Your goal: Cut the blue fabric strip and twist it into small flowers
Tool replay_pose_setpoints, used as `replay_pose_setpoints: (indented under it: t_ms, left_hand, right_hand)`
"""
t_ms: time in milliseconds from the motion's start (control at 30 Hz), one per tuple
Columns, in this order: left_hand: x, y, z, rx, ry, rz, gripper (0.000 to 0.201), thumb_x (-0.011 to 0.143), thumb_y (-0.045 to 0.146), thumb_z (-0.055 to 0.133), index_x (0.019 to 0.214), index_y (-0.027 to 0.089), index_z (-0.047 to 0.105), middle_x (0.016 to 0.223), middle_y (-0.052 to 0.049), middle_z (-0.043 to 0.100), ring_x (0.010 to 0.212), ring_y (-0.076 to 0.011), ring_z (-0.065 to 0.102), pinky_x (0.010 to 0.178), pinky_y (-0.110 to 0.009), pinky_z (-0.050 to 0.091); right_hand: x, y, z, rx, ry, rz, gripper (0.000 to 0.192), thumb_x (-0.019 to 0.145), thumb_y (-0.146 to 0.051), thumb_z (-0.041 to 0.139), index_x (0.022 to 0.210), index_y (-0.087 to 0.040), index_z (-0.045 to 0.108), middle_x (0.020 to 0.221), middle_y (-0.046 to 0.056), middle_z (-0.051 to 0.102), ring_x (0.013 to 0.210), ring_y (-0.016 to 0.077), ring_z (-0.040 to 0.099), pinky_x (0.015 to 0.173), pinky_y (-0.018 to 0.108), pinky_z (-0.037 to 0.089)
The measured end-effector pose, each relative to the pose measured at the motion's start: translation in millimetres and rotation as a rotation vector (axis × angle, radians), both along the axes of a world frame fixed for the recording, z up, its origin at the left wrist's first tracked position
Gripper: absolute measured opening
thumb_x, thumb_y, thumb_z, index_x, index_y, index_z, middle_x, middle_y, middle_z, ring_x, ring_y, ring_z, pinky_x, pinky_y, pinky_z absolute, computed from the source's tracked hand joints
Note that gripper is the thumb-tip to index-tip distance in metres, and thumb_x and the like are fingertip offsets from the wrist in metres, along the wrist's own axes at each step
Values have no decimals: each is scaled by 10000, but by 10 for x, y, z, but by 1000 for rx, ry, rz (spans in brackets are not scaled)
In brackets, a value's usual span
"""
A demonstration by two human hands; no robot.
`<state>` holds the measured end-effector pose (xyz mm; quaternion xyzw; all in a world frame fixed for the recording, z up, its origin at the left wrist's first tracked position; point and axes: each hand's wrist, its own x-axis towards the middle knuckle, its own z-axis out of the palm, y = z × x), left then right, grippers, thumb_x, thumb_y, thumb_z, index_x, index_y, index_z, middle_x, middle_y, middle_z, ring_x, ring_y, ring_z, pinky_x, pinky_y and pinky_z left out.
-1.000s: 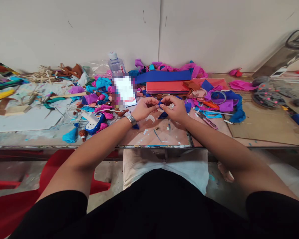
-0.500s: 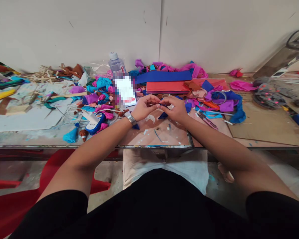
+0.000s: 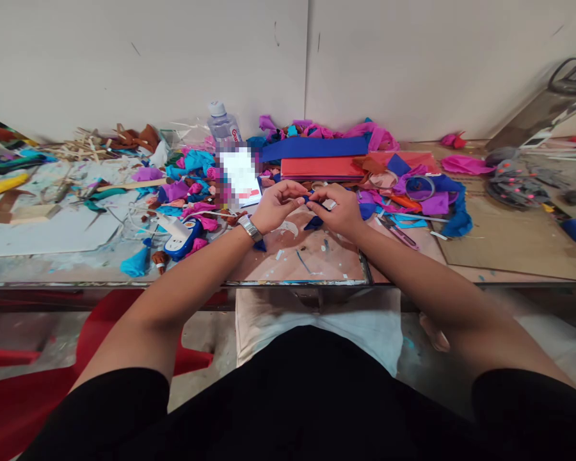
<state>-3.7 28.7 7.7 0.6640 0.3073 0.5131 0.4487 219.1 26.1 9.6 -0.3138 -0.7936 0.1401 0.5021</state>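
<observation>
Your left hand [image 3: 277,208] and right hand [image 3: 336,208] meet at mid-frame, just above the bench [image 3: 317,262]. Both are pinched on a small dark blue paper piece [image 3: 315,211] held between the fingertips; a blue tail of it hangs below your right hand onto the bench. Left hand wears a metal watch [image 3: 249,228] at the wrist.

Change from a second ago: small. The hands have closed in a little tighter and lifted slightly toward the upper part of the frame, left fingers curled further over the paper. A half second ago a thin pale strip showed between the fingertips; now you can't make it out. Reads as fine finger work going on with the same piece, no regrasp, nothing set down.

Around the hands: a blurred white phone [image 3: 240,174] just upper left of your left hand, a blue-and-white glue gun [image 3: 180,234] further left, a plastic bottle [image 3: 223,123] behind by the wall. A folded blue sheet [image 3: 314,147] and a red sheet [image 3: 322,168] lie just beyond your hands. A tape roll [image 3: 420,187] and a pink cutter [image 3: 397,232] lie to the right, amid pink, purple and cyan paper scraps.
</observation>
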Motion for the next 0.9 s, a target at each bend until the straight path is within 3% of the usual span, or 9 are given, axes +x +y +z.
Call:
replay_pose_setpoints:
  t_ms: [167, 433, 567, 767, 900]
  left_hand:
    - [-7, 0, -4, -37, 31, 3, 550, 728, 548, 991, 1074, 197, 745, 1102, -93, 826, 1030, -214, 792, 946, -368, 632]
    - [4, -14, -14, -34, 18, -3, 536, 738, 567, 985, 1050, 195, 758, 1066, -81, 824, 974, -201, 791, 922, -357, 633]
    - [-5, -10, 4, -10, -3, -19, 523, 779, 579, 964, 1074, 203, 751, 1054, -77, 820, 956, -188, 786, 903, -343, 624]
    - [-6, 11, -18, -29, -23, -6, 554, 765, 581, 971, 1087, 211, 711, 1087, -85, 806, 1011, -192, 780, 917, -331, 617]
    - [7, 14, -47, -5, 5, -16, 552, 796, 579, 947, 1123, 207, 701, 1131, -103, 807, 1043, -204, 787, 941, -340, 620]
  right_hand:
    - [0, 5, 4, 13, 16, -6, 204, 965, -462, 779, 924, -262, 783, 943, 44, 806, 898, 262, 720, 875, 430, 550]
    - [-6, 12, -21, -63, 39, -11, 376, 956, -636, 770, 934, -261, 789, 953, 51, 813, 873, 264, 724, 889, 450, 578]
    - [-1, 21, -32, -54, 42, -8, 324, 940, -581, 803, 992, -261, 802, 959, 43, 823, 866, 261, 738, 853, 432, 584]
    - [3, 11, -13, -51, 34, -18, 287, 949, -550, 784, 971, -266, 812, 1012, 58, 842, 931, 281, 755, 921, 459, 588]
    - [3, 6, -20, -61, 24, -30, 278, 949, -531, 781, 951, -254, 808, 957, 55, 830, 863, 263, 735, 845, 430, 578]
